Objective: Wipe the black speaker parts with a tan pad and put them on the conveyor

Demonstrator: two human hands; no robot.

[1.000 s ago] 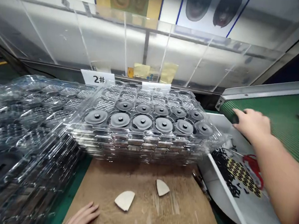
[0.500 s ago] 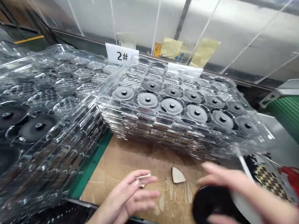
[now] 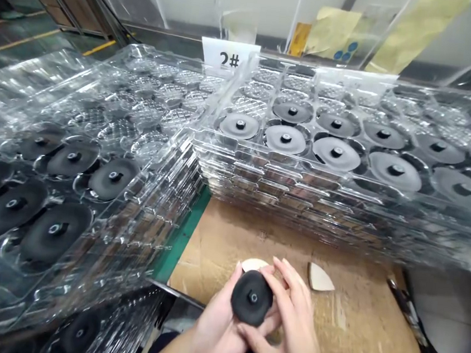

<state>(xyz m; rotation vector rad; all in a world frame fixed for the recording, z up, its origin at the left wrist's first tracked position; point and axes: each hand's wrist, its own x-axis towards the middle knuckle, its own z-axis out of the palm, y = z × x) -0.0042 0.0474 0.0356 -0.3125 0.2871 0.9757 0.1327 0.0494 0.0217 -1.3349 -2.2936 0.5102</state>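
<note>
A round black disc (image 3: pixel 249 311) with a short hub at its centre is held between my two hands over the cardboard-covered bench. My left hand (image 3: pixel 219 332) cups it from the left and below, its thumb along the rim. My right hand (image 3: pixel 293 323) closes on the disc's right edge, fingers above and thumb below. Just beyond the disc shows a pale, flat piece (image 3: pixel 255 264); whether my left fingers hold it or it lies on the board, I cannot tell. To the right of my hands, a cream wedge-shaped piece (image 3: pixel 321 278) rests on the cardboard (image 3: pixel 221 237).
Stacked clear plastic trays (image 3: pixel 286 173) stand behind the cardboard, black discs in the top one's front rows. Another tray stack (image 3: pixel 139 211) on the left also holds discs. A white "2#" sign (image 3: pixel 229 58) stands behind them. Dark metal tools (image 3: pixel 409 310) lie at the right edge.
My right hand has brought the disc from the right to my left hand, and both now hold it. The camera view has shifted, so the trays appear larger and further right.
</note>
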